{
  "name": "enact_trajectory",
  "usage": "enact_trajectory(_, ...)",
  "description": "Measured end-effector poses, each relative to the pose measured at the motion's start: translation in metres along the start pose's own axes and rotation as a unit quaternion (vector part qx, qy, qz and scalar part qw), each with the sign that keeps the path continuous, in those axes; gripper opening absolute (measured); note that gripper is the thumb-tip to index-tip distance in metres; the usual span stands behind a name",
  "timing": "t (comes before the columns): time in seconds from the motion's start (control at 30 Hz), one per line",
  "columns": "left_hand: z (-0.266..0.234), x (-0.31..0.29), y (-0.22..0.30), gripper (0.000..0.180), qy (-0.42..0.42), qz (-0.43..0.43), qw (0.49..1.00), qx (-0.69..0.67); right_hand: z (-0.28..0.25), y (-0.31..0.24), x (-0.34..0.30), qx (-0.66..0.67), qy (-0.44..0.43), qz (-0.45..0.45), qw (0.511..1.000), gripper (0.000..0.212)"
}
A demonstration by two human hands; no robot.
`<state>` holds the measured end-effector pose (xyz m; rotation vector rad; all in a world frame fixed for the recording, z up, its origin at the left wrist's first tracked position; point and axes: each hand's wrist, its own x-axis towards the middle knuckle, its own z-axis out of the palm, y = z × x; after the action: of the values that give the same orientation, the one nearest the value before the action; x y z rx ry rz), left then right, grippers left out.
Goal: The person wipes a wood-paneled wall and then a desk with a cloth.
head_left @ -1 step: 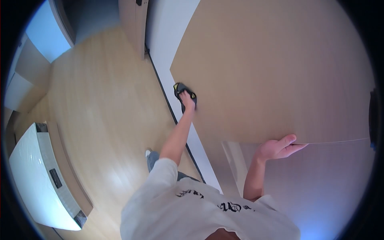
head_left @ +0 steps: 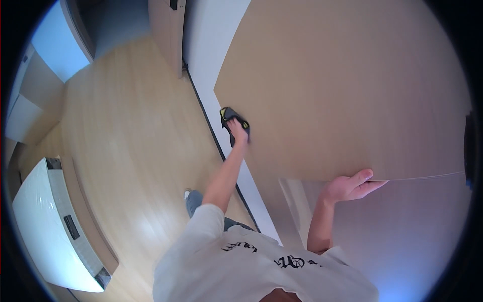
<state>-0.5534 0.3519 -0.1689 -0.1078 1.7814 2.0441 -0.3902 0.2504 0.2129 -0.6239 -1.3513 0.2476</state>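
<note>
While the left hand (head_left: pixel 239 132) grasps a black-and-yellow tool (head_left: pixel 231 112) under its fingers, by the left edge of a tan board (head_left: pixel 332 95), the right hand (head_left: pixel 343 190) straddles the board's lower edge, thumb above; whether it clamps, I cannot tell.

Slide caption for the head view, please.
Left hand on a black-and-yellow item, right hand on the edge of a brown panel.
</note>
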Motion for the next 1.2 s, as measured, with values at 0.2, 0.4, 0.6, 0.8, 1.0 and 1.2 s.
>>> enact_trajectory(0.2,-0.010,-0.216,0.001,0.059,-0.086,0.136,0.986,0.043,-0.006,-0.002,-0.002,0.001,0.034,0.052,0.998,0.065)
enact_trajectory(0.4,-0.003,-0.140,0.043,0.050,-0.081,-0.048,0.995,-0.039,-0.035,0.018,0.002,-0.106,0.121,0.013,0.987,0.065)
enact_trajectory(0.6,0.019,0.116,0.013,0.055,0.023,-0.183,0.968,-0.173,-0.018,0.014,0.010,-0.182,0.093,-0.023,0.979,0.063)
enact_trajectory(0.8,0.019,-0.034,0.088,0.064,-0.181,-0.083,0.980,0.002,-0.027,0.013,0.004,-0.359,0.160,-0.018,0.919,0.058)
enact_trajectory(1.0,-0.021,-0.128,0.064,0.054,-0.311,0.059,0.945,0.088,-0.005,0.011,0.007,-0.357,0.212,-0.023,0.909,0.058)
enact_trajectory(1.2,0.016,0.056,0.034,0.068,-0.147,-0.206,0.929,-0.270,-0.049,0.015,-0.009,-0.570,0.156,-0.101,0.800,0.052)
